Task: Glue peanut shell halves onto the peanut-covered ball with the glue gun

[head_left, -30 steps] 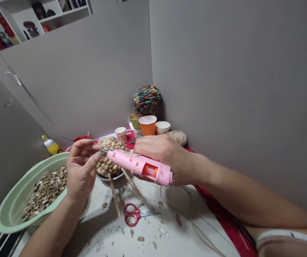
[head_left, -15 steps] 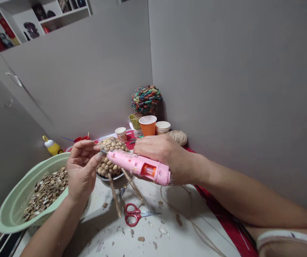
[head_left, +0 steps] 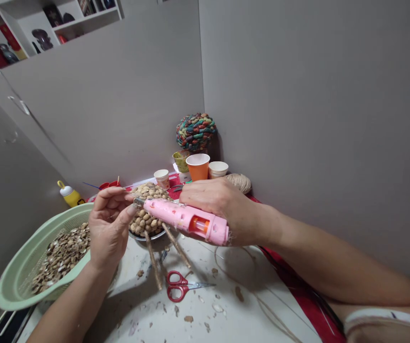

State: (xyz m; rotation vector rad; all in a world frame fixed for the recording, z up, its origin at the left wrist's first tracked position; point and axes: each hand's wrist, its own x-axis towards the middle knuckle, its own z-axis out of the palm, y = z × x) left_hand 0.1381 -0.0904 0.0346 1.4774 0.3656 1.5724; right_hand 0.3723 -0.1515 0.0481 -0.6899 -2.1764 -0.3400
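currently, glue gun (head_left: pixel 176 216) hangs above the worktop (head_left: pixel 255 317), before the beige ball (head_left: pixel 143 223); right hand (head_left: pixel 222 201) wrapped round it. left hand (head_left: pixel 110 221) half-curled at the nozzle (head_left: pixel 139 202), any hold unclear. likely risk: a burn should either hand slip, the nozzle probably being hot.

Studded ball (head_left: pixel 145 221) partly hidden by glue gun (head_left: pixel 181 217), shelf (head_left: pixel 26 23) cut off
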